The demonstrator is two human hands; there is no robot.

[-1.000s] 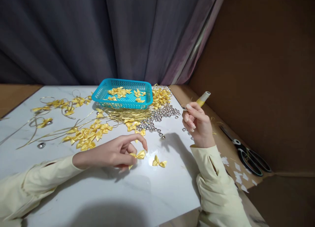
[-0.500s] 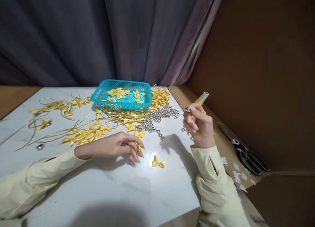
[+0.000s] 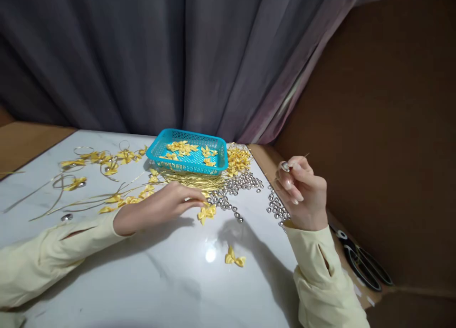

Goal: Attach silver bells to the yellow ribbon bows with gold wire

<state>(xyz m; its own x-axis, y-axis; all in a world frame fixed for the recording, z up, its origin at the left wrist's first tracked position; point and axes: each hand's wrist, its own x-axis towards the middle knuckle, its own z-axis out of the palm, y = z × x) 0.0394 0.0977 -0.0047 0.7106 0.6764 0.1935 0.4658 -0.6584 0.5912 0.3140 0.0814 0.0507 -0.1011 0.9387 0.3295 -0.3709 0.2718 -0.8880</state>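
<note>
My left hand (image 3: 171, 202) is closed, its thumb and fingertips pinched on a yellow bow (image 3: 206, 214) just in front of the silver beads (image 3: 223, 201). Raised at the right, my right hand (image 3: 301, 188) is closed around something I cannot make out; a thin tip shows above its fingers, and a silvery spot shows at a fingertip. A single yellow bow (image 3: 235, 257) lies on the white tabletop (image 3: 160, 280) between and below the hands. More yellow bows lie partly behind my left forearm.
A blue basket (image 3: 187, 168) holding yellow bows stands at the back. Before it lie gold ties (image 3: 192, 180); bows with cords (image 3: 96, 157) spread at the left. More silver beads (image 3: 276, 206) lie near my right wrist. Black-handled scissors (image 3: 363, 268) rest at the right edge.
My left hand has moved to a bow near the beads and pinched it. The yellow-and-white tube behind my right hand no longer shows. The view has shifted, moving the basket lower and to the right.
</note>
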